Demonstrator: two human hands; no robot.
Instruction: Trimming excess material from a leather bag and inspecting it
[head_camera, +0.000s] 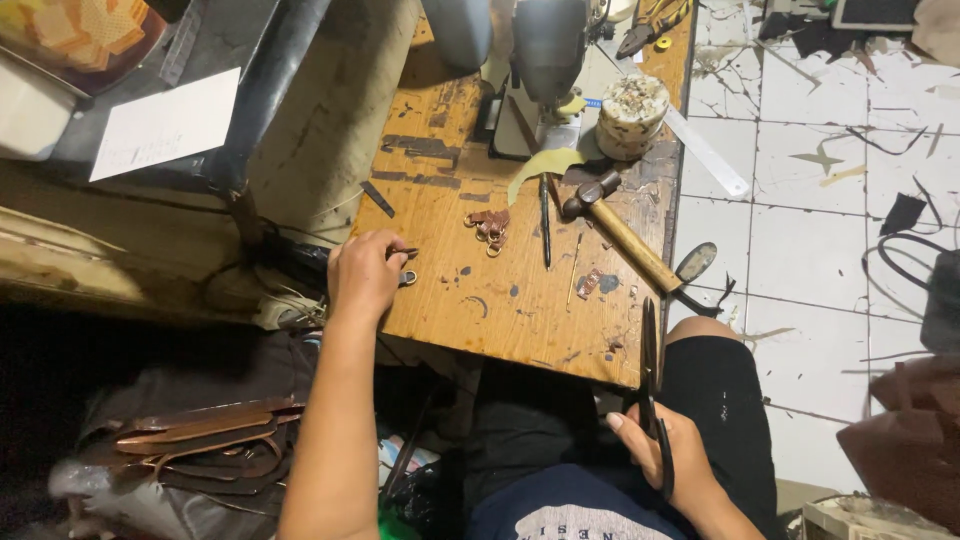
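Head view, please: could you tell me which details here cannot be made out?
- Left hand: its fingers cover most of the small metal ring at the workbench edge.
- Right hand: it grips the black scissors, hiding the handle loops.
- Sewing machine: cut off by the top edge.
- Leather straps: too dark to count.

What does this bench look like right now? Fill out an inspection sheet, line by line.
Surface: worn wooden bench, stained and scratched.
Job's things: black scissors in right hand; small metal ring under left hand.
Clutter: hammer, awl, cluster of brown leather tabs with rings, tape roll, pliers.
Grippers: left hand fingers pinched at bench edge; right hand closed on scissors.
Cables: black cord on tiled floor.
Surroundings: sewing machine, brown leather straps lower left, littered white tiles.
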